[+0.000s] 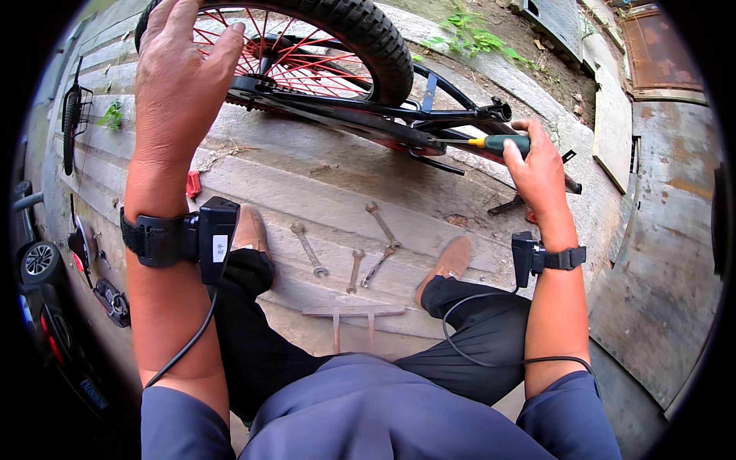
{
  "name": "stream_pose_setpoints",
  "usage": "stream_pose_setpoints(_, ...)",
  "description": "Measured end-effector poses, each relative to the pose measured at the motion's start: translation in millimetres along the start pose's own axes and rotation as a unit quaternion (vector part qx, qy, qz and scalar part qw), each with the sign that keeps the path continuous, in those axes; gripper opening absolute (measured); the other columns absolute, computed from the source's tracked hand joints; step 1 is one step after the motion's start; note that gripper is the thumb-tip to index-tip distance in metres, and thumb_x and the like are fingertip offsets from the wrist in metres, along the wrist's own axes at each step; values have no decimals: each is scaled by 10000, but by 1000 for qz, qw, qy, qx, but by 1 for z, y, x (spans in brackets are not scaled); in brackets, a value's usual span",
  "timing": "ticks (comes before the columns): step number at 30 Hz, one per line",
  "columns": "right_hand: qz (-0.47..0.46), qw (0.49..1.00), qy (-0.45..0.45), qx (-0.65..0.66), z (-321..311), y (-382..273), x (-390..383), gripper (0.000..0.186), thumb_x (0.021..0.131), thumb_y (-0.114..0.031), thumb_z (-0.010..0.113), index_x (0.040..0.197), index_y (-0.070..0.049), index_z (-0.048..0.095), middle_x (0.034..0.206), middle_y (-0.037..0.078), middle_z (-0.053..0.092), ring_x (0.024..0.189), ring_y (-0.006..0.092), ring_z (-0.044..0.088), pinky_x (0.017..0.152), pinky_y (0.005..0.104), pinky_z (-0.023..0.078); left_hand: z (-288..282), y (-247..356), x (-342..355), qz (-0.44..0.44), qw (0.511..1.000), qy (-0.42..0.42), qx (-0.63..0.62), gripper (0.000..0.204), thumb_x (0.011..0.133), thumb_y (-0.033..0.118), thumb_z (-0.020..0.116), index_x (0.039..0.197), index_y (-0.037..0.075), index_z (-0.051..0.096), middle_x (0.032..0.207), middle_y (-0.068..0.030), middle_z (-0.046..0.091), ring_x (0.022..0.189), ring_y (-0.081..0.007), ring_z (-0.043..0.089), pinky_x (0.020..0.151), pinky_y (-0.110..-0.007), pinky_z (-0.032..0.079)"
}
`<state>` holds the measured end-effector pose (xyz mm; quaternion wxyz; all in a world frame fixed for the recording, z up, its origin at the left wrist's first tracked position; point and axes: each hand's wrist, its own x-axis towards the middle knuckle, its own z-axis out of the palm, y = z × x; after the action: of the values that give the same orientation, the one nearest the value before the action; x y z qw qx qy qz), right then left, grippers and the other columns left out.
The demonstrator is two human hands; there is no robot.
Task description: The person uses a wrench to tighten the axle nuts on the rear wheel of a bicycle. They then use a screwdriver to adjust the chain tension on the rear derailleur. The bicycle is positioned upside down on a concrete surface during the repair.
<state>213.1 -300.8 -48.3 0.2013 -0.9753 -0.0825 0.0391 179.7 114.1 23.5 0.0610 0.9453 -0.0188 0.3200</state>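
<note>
A bicycle lies across the top of the view, its black knobby tire [392, 57] and red spokes [307, 57] nearest my left hand. Spread over the wheel's left side is my left hand [180, 69], thumb apart from the fingers; some fingertips are cut off by the upper edge. My right hand [533, 165] grips a screwdriver [502, 144] with a green and yellow handle. Its thin shaft points left, the tip at the end of the black chain guard [368, 126]. Whether it sits in a screw is too small to tell. The black frame tube [460, 116] runs just above the screwdriver.
Several wrenches [308, 249] lie on the stone paving between my shoes. A T-shaped metal piece [353, 311] is closer to me. A small red object [193, 184] lies left. Another bicycle [70, 123] and a car [42, 261] stand far left; large boards [659, 253] line the right.
</note>
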Motion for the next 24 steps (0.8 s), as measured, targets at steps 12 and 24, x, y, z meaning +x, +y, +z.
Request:
stream_pose_setpoints(12,-23,999,34,14,3,5,2,399,896,-312,665,1164,-24,595,1061,237,649,994,388,637,880,435,499,2,-3,-1,-7,1000,2,1,497,916,296,694,1363,113,575,1431,-120,516,1301,-270,525,1065,-368,441)
stream_pose_setpoints(24,-104,991,70,50,8,11,3,336,933,-277,640,1145,-19,595,1003,225,668,931,336,667,858,388,503,4,-5,-1,-11,1000,0,-8,488,934,300,676,1374,123,564,1439,-115,504,1286,-264,529,1055,-362,450)
